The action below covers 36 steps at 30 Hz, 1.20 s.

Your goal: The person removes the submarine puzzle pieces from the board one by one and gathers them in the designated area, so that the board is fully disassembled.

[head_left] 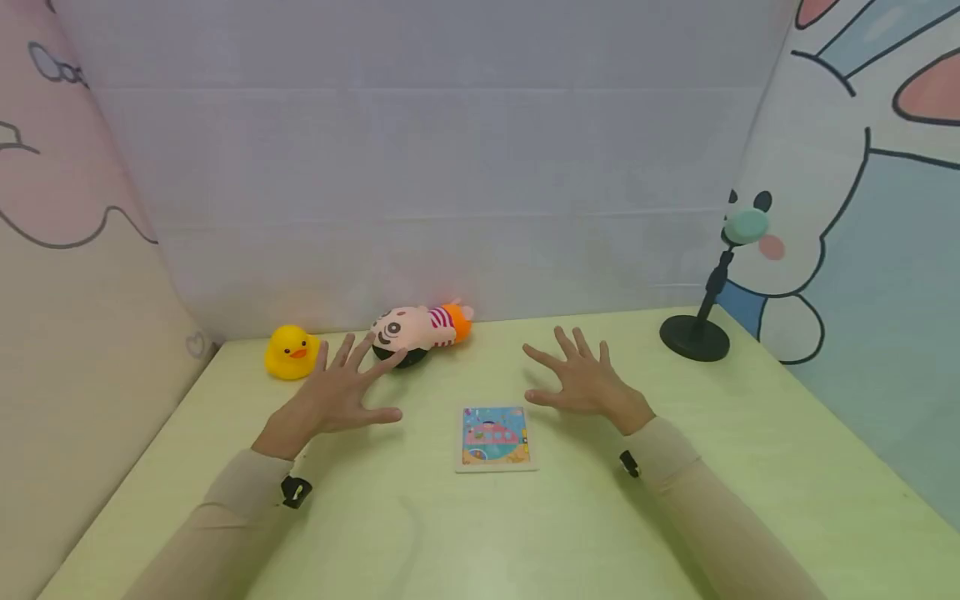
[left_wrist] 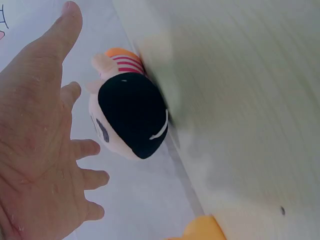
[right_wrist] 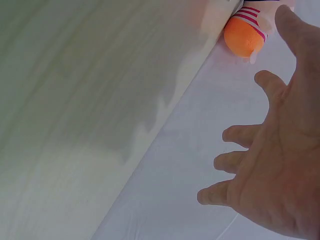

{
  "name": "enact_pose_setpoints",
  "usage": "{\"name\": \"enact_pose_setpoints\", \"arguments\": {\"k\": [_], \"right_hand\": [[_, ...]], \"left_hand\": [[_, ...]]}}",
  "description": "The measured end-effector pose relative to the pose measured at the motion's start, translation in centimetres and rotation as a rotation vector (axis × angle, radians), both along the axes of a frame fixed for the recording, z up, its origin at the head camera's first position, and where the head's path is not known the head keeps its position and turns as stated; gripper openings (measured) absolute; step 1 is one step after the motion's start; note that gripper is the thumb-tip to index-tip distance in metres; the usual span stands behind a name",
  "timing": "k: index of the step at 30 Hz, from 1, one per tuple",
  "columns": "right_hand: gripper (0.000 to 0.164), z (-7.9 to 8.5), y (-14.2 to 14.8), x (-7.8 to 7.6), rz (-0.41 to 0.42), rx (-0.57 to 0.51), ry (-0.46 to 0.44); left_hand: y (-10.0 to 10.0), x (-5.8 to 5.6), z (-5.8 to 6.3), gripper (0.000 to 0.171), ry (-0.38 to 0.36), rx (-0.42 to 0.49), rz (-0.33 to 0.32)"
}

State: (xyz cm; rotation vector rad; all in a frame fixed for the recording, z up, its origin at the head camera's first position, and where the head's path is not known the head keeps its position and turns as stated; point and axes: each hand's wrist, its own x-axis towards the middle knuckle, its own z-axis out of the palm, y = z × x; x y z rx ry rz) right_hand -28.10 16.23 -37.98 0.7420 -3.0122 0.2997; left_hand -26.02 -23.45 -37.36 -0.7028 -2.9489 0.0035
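Note:
My left hand (head_left: 339, 398) hovers over the left part of the table with its fingers spread, holding nothing. Opposite it, my right hand (head_left: 587, 383) is also spread and holds nothing. Between and slightly below them in the head view lies a flat square picture puzzle (head_left: 495, 437) in a pale frame, with a pink submarine-like shape on blue. A plush doll (head_left: 411, 327) with black hair, a striped top and an orange lower part lies beyond my left fingertips; its black head (left_wrist: 132, 115) fills the middle of the left wrist view. The right wrist view shows its orange end (right_wrist: 243, 37).
A yellow rubber duck (head_left: 289, 353) sits at the back left, close to my left fingers. At the back right stands a black stand (head_left: 696, 337) with a mint-green round top. A white wall sheet (head_left: 450, 167) rises behind the pale table (head_left: 480, 542).

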Motion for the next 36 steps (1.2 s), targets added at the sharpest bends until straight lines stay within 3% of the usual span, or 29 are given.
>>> {"name": "enact_pose_setpoints", "arguments": {"k": [7, 15, 19, 26, 30, 36], "right_hand": [[0.073, -0.1, -1.7, -0.3, 0.036, 0.025, -0.006], [0.066, 0.3, -2.7, -0.8, 0.161, -0.016, -0.017], [0.063, 0.7, -3.5, -0.8, 0.241, -0.033, -0.058], [0.053, 1.1, -4.9, -0.8, 0.312, -0.040, -0.148], [0.046, 1.0, -5.9, -1.0, 0.369, -0.041, -0.147], [0.037, 0.2, -7.3, -0.9, 0.418, -0.041, -0.154]], "left_hand": [[1.1, -0.3, -0.2, 0.094, 0.036, 0.018, -0.061], [3.1, -0.2, 0.2, 0.100, -0.027, 0.000, -0.139], [3.3, 0.0, 0.0, 0.100, 0.017, -0.019, -0.187], [4.3, 0.3, -0.2, 0.097, 0.087, -0.039, -0.246], [5.0, 0.5, 0.0, 0.095, 0.042, -0.021, -0.265], [5.7, 0.6, -0.3, 0.093, -0.101, -0.003, -0.269]]}}
